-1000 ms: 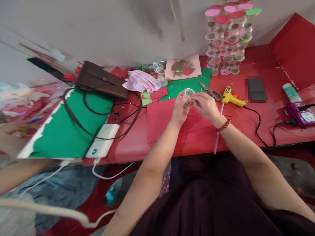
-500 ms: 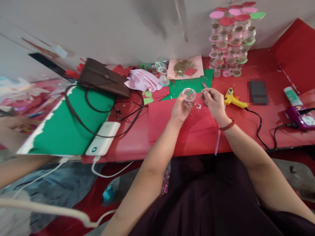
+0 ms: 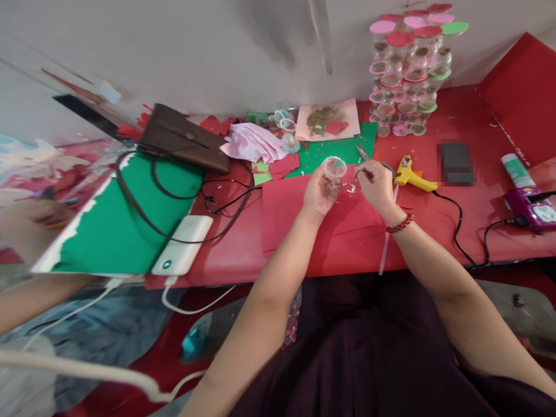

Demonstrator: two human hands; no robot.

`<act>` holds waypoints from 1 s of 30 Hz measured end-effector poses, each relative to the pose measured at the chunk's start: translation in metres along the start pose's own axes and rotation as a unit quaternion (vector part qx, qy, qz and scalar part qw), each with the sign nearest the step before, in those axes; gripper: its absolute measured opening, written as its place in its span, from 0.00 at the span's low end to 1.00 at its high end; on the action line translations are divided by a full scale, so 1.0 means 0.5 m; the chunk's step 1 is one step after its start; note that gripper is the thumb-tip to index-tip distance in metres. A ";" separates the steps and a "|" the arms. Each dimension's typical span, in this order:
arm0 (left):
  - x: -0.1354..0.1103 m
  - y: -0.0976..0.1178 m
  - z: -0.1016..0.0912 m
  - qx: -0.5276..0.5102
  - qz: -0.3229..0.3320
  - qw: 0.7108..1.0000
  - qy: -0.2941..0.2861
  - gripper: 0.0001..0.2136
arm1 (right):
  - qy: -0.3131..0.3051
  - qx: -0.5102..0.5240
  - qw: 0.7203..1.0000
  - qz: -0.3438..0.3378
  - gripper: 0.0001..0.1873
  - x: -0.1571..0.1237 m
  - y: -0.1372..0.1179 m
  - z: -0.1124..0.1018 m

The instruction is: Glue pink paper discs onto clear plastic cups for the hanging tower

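Observation:
Held in my left hand (image 3: 322, 190) is a small clear plastic cup (image 3: 336, 167), its round rim tipped toward me. My right hand (image 3: 374, 182) is just to the right of the cup, its thumb and fingertips pinched together; what they hold, if anything, is too small to make out. Behind the right hand lie scissors (image 3: 362, 152), partly hidden by it. Under both hands are red paper sheets (image 3: 295, 214) with white scraps (image 3: 350, 188) on them. A yellow glue gun (image 3: 414, 176) with a glue stick in it lies right of my right hand.
A tower of clear cups (image 3: 406, 81) with coloured discs stands at the back right. Brown bag (image 3: 185, 139), pink cloth (image 3: 256, 143) and white power bank (image 3: 182, 246) lie left. A purple power socket (image 3: 530, 208) with cords is at right. Another person's arm (image 3: 39, 301) shows far left.
My right hand has shifted slightly down and left, showing more of the scissors behind it. My left hand keeps the cup in nearly the same place.

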State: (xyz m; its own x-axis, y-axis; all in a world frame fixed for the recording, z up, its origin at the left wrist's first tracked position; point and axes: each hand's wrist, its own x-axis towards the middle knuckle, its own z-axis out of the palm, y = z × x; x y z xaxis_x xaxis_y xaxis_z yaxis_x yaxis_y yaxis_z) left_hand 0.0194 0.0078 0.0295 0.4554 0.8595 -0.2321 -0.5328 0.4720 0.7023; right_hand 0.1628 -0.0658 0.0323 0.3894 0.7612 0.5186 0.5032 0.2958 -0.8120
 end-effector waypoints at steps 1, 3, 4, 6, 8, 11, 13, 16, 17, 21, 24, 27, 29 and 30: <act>-0.004 0.002 0.005 -0.001 -0.007 1.000 0.003 0.15 | -0.010 -0.015 1.000 -0.008 0.11 -0.001 -0.006 -0.001; -0.013 0.006 0.015 -0.002 -0.023 1.000 0.009 0.13 | -0.032 -0.025 0.999 -0.012 0.10 -0.004 -0.016 0.000; -0.016 0.007 0.019 -0.003 -0.029 0.999 0.012 0.13 | -0.047 -0.025 0.998 -0.016 0.09 -0.005 -0.018 0.000; -0.020 0.007 0.023 -0.002 -0.036 0.999 0.013 0.12 | -0.084 -0.021 0.996 -0.028 0.08 -0.006 -0.020 0.002; -0.021 0.005 0.024 0.002 -0.034 0.999 0.009 0.12 | -0.114 -0.020 0.992 -0.043 0.07 -0.007 -0.017 0.003; -0.020 -0.001 0.019 0.016 -0.025 1.000 -0.006 0.11 | -0.125 -0.022 0.990 -0.055 0.06 -0.006 -0.008 0.004; -0.020 -0.004 0.015 0.025 -0.011 0.999 -0.024 0.10 | -0.126 -0.025 0.990 -0.058 0.06 -0.006 -0.005 0.004; -0.020 -0.008 0.008 0.037 0.016 0.998 -0.055 0.08 | -0.133 -0.035 0.988 -0.063 0.07 -0.005 -0.007 0.002; -0.019 -0.009 0.006 0.043 0.023 0.997 -0.064 0.08 | -0.137 -0.035 0.988 -0.064 0.07 -0.004 -0.009 0.001; -0.018 -0.009 -0.003 0.068 0.034 0.993 -0.090 0.11 | -0.155 -0.019 0.986 -0.055 0.05 -0.002 -0.014 0.000; -0.018 -0.007 -0.008 0.093 0.038 0.990 -0.100 0.13 | -0.169 -0.016 0.984 -0.059 0.04 -0.002 -0.012 0.000; -0.018 -0.002 -0.011 0.118 0.039 0.987 -0.102 0.11 | -0.173 -0.033 0.980 -0.088 0.07 -0.001 -0.011 -0.002; -0.018 0.002 -0.012 0.126 0.038 0.986 -0.099 0.10 | -0.173 -0.046 0.978 -0.107 0.09 -0.001 -0.012 -0.005; -0.018 0.003 -0.012 0.127 0.037 0.987 -0.096 0.09 | -0.174 -0.052 0.977 -0.114 0.10 -0.001 -0.013 -0.007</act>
State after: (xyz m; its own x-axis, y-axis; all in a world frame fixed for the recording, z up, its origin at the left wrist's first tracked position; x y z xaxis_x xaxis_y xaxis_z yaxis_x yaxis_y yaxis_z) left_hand 0.0102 0.0021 0.0285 0.5622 0.8248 -0.0595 -0.3851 0.3248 0.8638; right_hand 0.1621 -0.0700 0.0383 -0.0186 0.8373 0.5464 0.6284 0.4349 -0.6449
